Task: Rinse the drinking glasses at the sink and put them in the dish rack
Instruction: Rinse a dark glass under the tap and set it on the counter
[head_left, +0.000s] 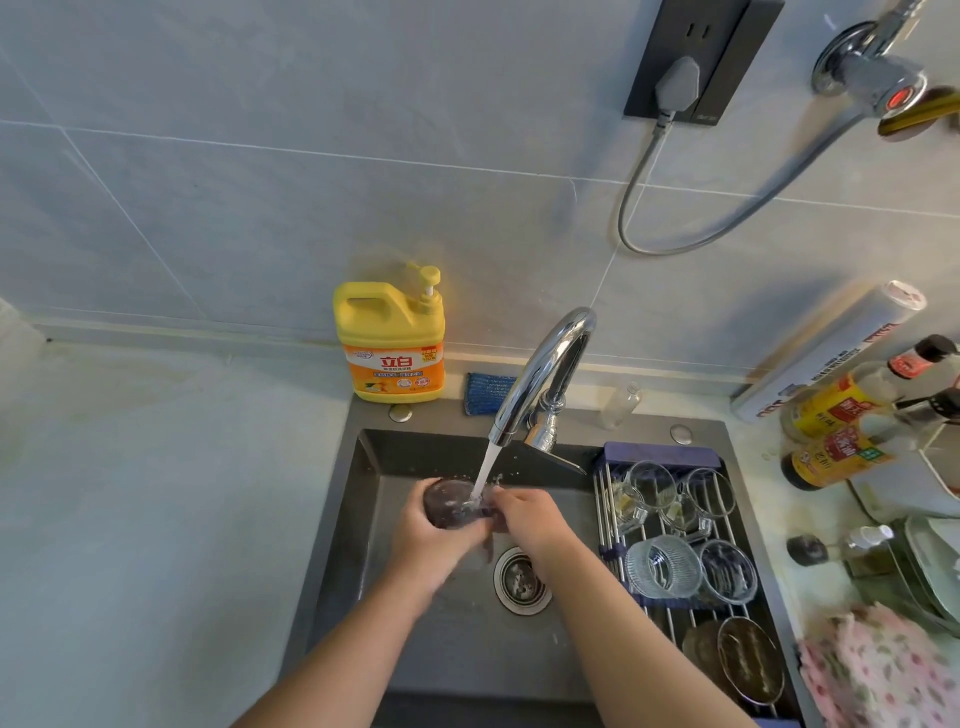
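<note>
I hold a clear drinking glass (451, 503) over the dark sink (374, 467), tilted with its mouth under the water stream from the chrome faucet (545, 374). My left hand (426, 540) grips the glass from below and the left. My right hand (524, 519) holds its right side, fingers at the rim. The dish rack (605, 514) spans the sink's right side and carries several clear glasses (662, 566), lying on their sides, plus two brownish glasses (748, 660) nearer me.
A yellow detergent bottle (390, 345) and a blue sponge (488, 394) stand behind the sink. The drain (521, 579) lies under my right wrist. Sauce bottles (836, 410), a foil roll, plates and a pink cloth (878, 670) crowd the right counter.
</note>
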